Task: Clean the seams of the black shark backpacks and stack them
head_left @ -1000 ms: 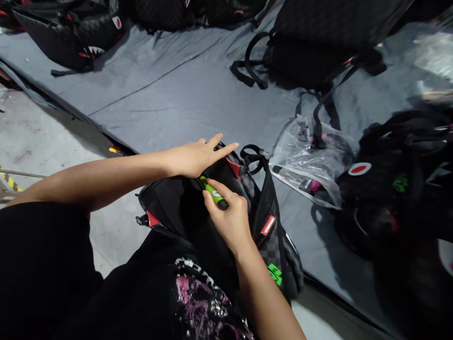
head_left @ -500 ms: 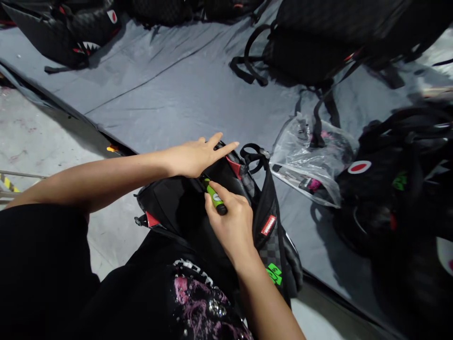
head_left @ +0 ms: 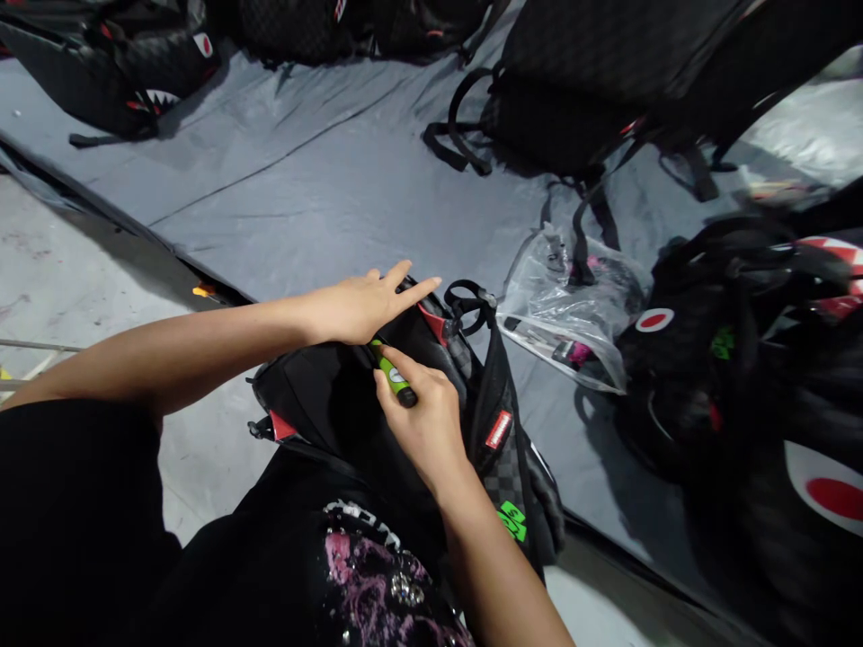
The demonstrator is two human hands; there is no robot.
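A black backpack (head_left: 316, 386) with red tabs and a checked side lies against my body at the table's edge. My left hand (head_left: 368, 305) presses on its upper part, two fingers stretched out and apart. In my right hand (head_left: 428, 413) is a short green-and-black handheld tool (head_left: 393, 373) with a pale oval label. Its front end points into the bag beside my left palm; the tip is hidden there, so its exact kind does not show. A black strap (head_left: 495, 377) with a red label runs down the bag's right side.
Grey sheeting (head_left: 324, 189) covers the table. A clear plastic bag (head_left: 570, 310) with small items lies right of my hands. Black backpacks stand at the far right (head_left: 701, 350), at the back (head_left: 559, 99) and at the upper left (head_left: 114, 81).
The whole view has shifted slightly, so the things and hands appear a little farther left. Both hands keep nearly the same pose on the backpack, the tool still held.
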